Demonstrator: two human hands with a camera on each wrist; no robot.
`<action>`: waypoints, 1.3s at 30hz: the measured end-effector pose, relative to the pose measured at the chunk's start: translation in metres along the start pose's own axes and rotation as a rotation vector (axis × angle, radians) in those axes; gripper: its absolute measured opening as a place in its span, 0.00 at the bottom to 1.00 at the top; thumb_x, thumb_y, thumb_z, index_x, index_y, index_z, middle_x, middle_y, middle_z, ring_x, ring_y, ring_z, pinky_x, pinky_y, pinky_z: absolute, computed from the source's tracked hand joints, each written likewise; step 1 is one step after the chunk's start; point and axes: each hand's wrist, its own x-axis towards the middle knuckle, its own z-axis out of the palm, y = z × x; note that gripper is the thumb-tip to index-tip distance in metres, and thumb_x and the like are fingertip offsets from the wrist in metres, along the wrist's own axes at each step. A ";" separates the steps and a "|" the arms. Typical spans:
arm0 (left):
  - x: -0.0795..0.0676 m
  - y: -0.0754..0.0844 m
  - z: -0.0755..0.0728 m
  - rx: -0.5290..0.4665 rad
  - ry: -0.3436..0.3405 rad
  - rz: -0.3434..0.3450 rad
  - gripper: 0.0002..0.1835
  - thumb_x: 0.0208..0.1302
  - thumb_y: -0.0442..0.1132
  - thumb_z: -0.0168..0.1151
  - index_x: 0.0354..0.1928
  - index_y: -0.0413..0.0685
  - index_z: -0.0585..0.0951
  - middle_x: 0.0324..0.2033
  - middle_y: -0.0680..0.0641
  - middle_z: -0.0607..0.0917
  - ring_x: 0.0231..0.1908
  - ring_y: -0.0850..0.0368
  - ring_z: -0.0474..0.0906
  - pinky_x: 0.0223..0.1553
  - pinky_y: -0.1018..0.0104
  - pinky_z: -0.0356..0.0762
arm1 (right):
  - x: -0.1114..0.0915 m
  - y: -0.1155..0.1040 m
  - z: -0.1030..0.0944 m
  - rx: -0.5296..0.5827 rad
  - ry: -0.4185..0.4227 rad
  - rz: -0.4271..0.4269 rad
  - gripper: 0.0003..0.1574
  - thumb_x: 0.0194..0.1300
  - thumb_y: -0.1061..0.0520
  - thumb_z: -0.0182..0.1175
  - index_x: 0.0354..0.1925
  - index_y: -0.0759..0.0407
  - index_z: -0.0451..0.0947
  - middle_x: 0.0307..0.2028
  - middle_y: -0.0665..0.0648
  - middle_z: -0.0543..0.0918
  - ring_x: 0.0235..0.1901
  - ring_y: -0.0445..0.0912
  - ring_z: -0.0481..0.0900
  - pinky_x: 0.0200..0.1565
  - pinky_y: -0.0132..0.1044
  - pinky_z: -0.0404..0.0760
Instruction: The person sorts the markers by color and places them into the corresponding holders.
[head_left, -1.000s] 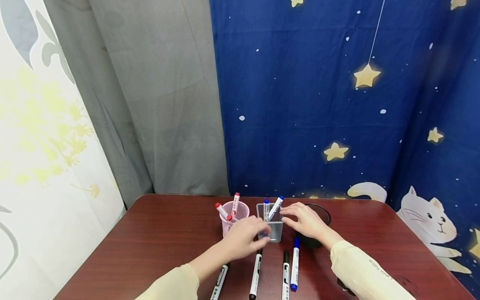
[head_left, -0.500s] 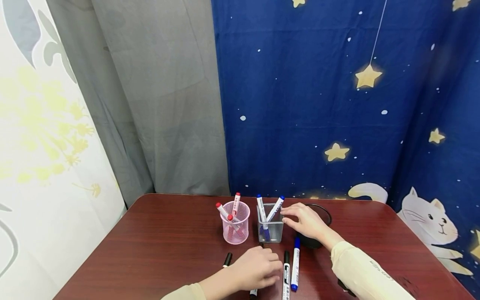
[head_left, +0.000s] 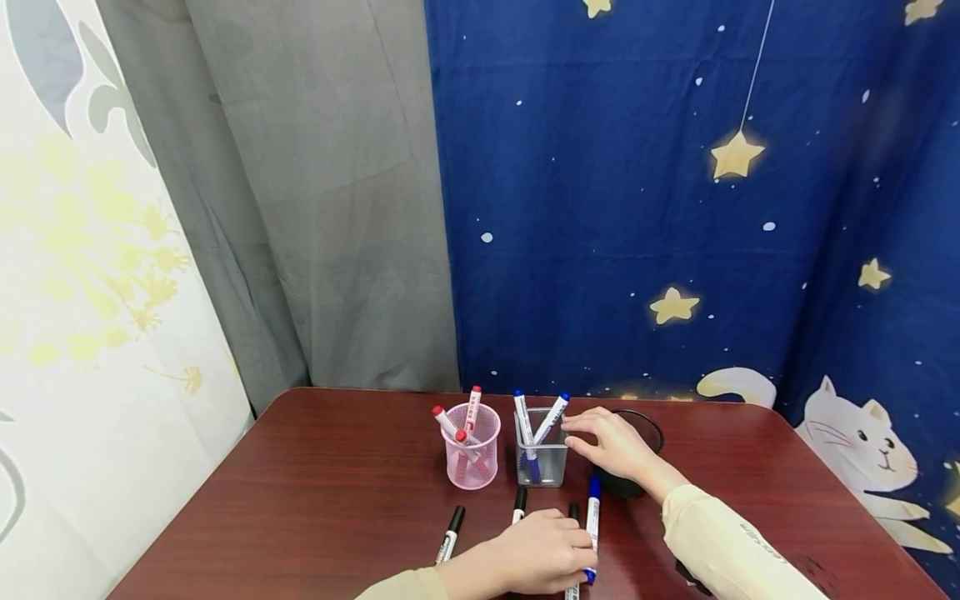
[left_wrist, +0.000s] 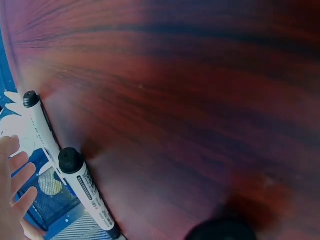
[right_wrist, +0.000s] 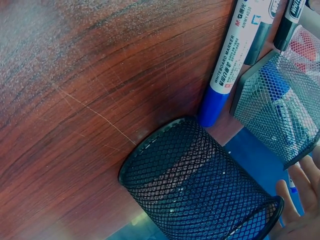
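My left hand (head_left: 543,554) reaches over the markers at the table's front, fingers loosely bent beside a blue-capped whiteboard marker (head_left: 593,521). In the left wrist view its fingers (left_wrist: 22,177) look spread, with nothing between them. The hand partly covers two black-capped markers, one of them on its far side (head_left: 520,504); another black-capped marker (head_left: 451,533) lies left of it. My right hand (head_left: 611,442) touches the right rim of a grey square mesh pen holder (head_left: 551,467), its fingers extended. Two blue-capped markers (head_left: 523,417) stand in that holder.
Left of the grey holder stands a pink round mesh pen holder (head_left: 472,467) with red-capped markers (head_left: 474,408). A black round mesh pen holder (right_wrist: 200,185) is partly hidden behind my right hand. Curtains (head_left: 615,208) hang past the table's far edge.
My left hand has come from the grey holder toward the front and right, over the markers. A blue-capped marker in that holder now leans left. My right hand has stayed at the rim.
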 end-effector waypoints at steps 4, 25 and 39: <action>0.003 0.002 0.005 0.035 -0.007 0.027 0.05 0.53 0.51 0.56 0.31 0.63 0.77 0.29 0.64 0.74 0.32 0.70 0.70 0.31 0.77 0.63 | -0.001 0.001 0.003 -0.009 0.041 -0.027 0.16 0.58 0.51 0.58 0.43 0.55 0.80 0.43 0.54 0.79 0.44 0.48 0.73 0.44 0.45 0.70; 0.016 0.005 0.010 0.079 -0.211 0.051 0.09 0.52 0.47 0.58 0.37 0.70 0.78 0.32 0.66 0.75 0.37 0.71 0.68 0.30 0.80 0.62 | -0.002 0.002 0.003 0.015 0.024 -0.007 0.16 0.57 0.51 0.59 0.43 0.55 0.80 0.44 0.54 0.79 0.46 0.48 0.72 0.45 0.47 0.69; 0.013 0.004 0.016 0.187 -0.190 0.110 0.05 0.48 0.49 0.60 0.30 0.71 0.78 0.31 0.65 0.74 0.37 0.67 0.66 0.31 0.79 0.64 | -0.002 0.003 0.003 0.018 0.020 -0.004 0.16 0.57 0.52 0.59 0.43 0.54 0.80 0.45 0.54 0.79 0.45 0.48 0.72 0.45 0.46 0.70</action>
